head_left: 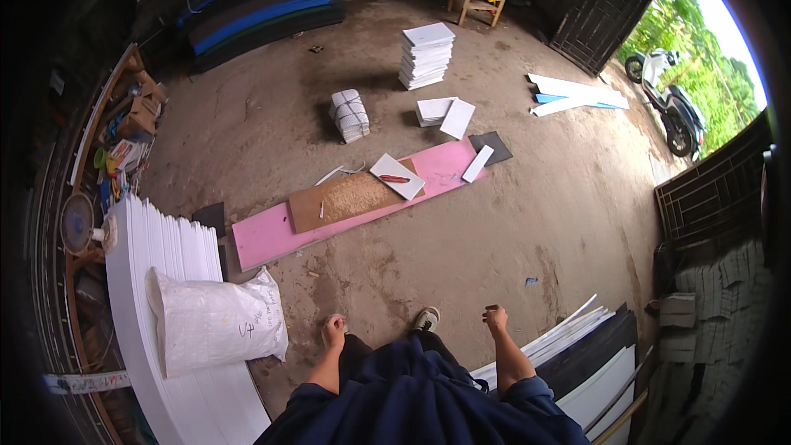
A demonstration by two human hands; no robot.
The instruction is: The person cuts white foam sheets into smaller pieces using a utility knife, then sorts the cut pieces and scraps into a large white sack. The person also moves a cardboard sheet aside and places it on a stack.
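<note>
Above the concrete floor [494, 231], left hand [333, 331] and right hand [495, 316] seem empty.

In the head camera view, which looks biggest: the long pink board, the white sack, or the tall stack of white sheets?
1. Pink board, largest.
2. White sack, though its nearness to the camera flatters it.
3. Stack of white sheets, smallest-looking, but farthest away.

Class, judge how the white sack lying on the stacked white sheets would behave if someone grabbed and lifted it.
The white sack bulges, so it is probably full and sags when lifted. Its woven-looking skin wrinkles, so it is likely floppy, not stiff. Lying flat on the stacked white sheets, it seems unlikely to roll.
</note>
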